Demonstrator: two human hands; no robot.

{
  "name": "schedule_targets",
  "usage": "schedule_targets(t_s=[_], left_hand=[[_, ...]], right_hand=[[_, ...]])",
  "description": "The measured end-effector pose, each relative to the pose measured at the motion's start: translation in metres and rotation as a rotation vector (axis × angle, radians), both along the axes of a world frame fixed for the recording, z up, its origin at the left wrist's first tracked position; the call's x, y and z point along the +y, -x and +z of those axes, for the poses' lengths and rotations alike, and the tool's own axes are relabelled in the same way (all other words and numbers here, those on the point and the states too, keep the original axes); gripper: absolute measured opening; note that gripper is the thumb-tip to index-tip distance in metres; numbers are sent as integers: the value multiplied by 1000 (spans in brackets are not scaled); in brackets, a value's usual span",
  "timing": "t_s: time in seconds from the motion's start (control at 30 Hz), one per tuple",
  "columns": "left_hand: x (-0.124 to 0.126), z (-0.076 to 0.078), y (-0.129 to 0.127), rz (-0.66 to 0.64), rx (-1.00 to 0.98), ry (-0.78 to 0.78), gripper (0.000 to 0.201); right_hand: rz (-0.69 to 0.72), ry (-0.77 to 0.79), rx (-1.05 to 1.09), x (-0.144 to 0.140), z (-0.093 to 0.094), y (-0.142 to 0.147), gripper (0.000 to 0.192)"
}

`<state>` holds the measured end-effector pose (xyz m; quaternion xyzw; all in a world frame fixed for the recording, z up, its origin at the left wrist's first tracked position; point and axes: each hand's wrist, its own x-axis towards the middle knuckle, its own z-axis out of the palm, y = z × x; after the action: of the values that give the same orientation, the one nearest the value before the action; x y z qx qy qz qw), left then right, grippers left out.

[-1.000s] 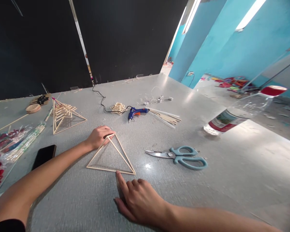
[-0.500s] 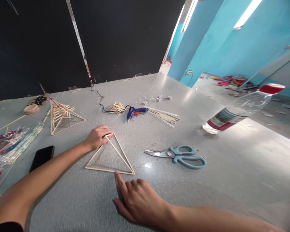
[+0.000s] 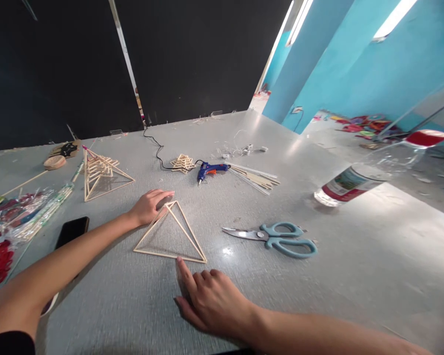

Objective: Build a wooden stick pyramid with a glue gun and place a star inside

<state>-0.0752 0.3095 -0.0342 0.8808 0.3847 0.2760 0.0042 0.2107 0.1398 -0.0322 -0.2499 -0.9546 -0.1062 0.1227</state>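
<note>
A pyramid-shaped frame of thin wooden sticks (image 3: 187, 230) stands on the grey table in front of me. Just behind its upper corner is my left hand (image 3: 151, 206), fingers stretched out and parted from the thumb, not closed round the sticks. Part of that hand lies behind the frame. My right hand (image 3: 216, 301) rests on the near side, index finger extended with its tip on the front base stick, the other fingers loosely bent. To the right lie scissors (image 3: 270, 237) with light blue handles, blades pointing at the frame.
Beyond the frame are a blue glue gun (image 3: 210, 170), glue sticks (image 3: 255, 177) and a small wooden star-shaped piece (image 3: 183, 163). A larger stick structure (image 3: 109, 177) stands back left. A phone (image 3: 72, 230) lies by my left forearm. A water bottle (image 3: 350, 183) stands at right.
My left hand's fingers have straightened and come off the frame's upper corner. The right index finger stays on the base stick. The view has shifted slightly.
</note>
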Motion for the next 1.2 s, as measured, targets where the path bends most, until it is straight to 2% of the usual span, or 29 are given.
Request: schedule_targets(t_s=[0.13, 0.2, 0.27, 0.37, 0.5, 0.63, 0.73, 0.87, 0.97, 1.07, 1.2], left_hand=[[-21, 15, 30, 95, 37, 70, 35], [-42, 24, 46, 145, 70, 110, 28], [-68, 33, 57, 179, 105, 164, 22], [-111, 44, 62, 218, 136, 255, 19], [-151, 54, 51, 257, 140, 346, 22], [-164, 58, 42, 258, 151, 402, 20], [-168, 58, 38, 243, 166, 421, 23], [-178, 57, 32, 196, 172, 453, 28], [-188, 58, 23, 124, 148, 462, 32], [-196, 59, 8, 25, 134, 416, 33], [-200, 59, -16, -102, 192, 348, 33]], right_hand=[[114, -63, 128, 1, 11, -9, 49], [186, -98, 192, 3, 18, -19, 33], [203, -112, 225, 5, 24, -32, 19], [145, -105, 229, 7, 25, -52, 22], [93, -58, 148, 4, 9, -70, 15], [56, -30, 57, -3, -14, -65, 35], [-46, 0, -12, -5, -18, -47, 46], [-135, 84, -95, -4, -1, -23, 55], [-166, 175, -130, -3, 15, -16, 51], [-206, 252, -150, -1, 24, -21, 40], [-264, 270, -158, 5, 24, -39, 37]])
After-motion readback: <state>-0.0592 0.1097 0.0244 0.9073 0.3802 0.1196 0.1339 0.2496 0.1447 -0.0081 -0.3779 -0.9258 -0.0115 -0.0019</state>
